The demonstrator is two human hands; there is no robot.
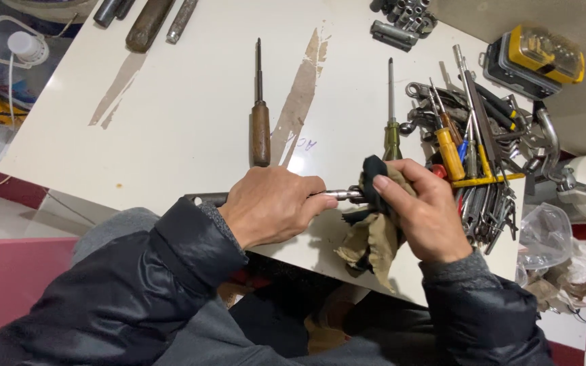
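1. head view looks down on a white table (pixel 184 115) with the person's two hands at its near edge.
2. left hand (pixel 272 207) is curled tight around a metal tool (pixel 342 195), whose shiny shaft sticks out rightward from the fist and whose dark end shows behind the wrist.
3. right hand (pixel 423 211) pinches a dirty tan and black rag (pixel 374 224) around the tip of that shaft, fingers bent over the cloth; the rag hangs below the table edge.
4. just beyond the hands lie a wooden-handled screwdriver (pixel 260 122) and a green-handled screwdriver (pixel 391 129), well apart from each other.
5. to the right sits a heap of tools (pixel 476 149), near the right hand, with a yellow case (pixel 537 57) beyond it.
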